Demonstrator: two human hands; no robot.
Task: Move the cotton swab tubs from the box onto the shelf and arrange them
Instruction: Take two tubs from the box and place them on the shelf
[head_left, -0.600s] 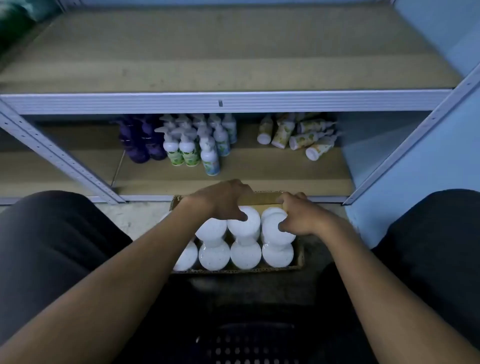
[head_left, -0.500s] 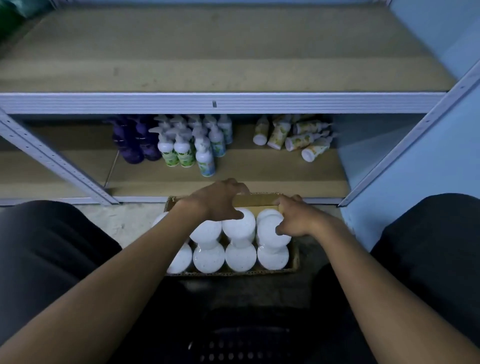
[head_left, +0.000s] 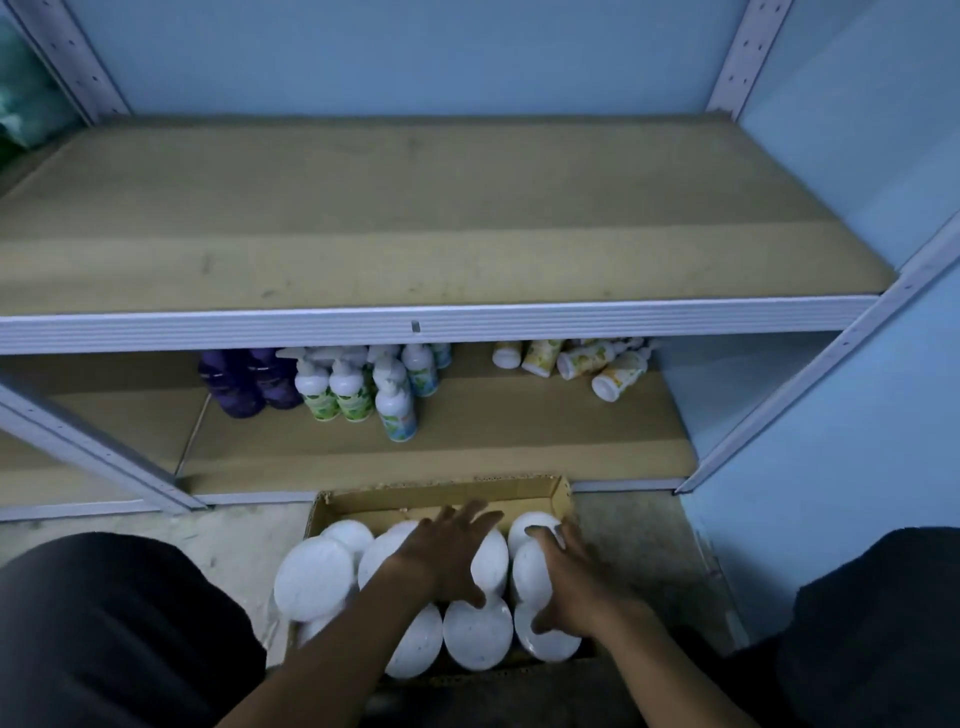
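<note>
1. A cardboard box (head_left: 540, 491) is sitting on the floor (head_left: 639, 540) just in front of the lower shelf (head_left: 519, 441), packed with white-lidded cotton swab tubs (head_left: 477, 631) standing close together in rows.
2. The left hand (head_left: 447, 558) is lying over the middle of the box with its fingers spread and fairly straight, palm down on the lids; its thumb is resting against the side of a raised tub (head_left: 491, 564) just to its right (no curl around anything is showing).
3. The right hand (head_left: 566, 582) is gripping the right-hand tub (head_left: 530, 571), fingers curling over the top of its far edge and the thumb reaching down to the front tub (head_left: 545, 636) below it.
4. That gripped tub is still sitting inside the box, against the right wall, between the two hands and touching the raised tub.
5. At the left of the box a tilted tub (head_left: 314, 577) is leaning out over the rim, apart from both hands.
6. The upper shelf (head_left: 415, 218) is showing a bare tan board behind a pale metal front rail (head_left: 311, 327).
7. On the lower shelf, purple bottles (head_left: 244, 379) are standing beside white pump bottles (head_left: 363, 384), and yellow-labelled bottles (head_left: 582, 361) are lying tipped over to the right.
8. Dark-clothed knees (head_left: 119, 623) are framing the box on either side.
</note>
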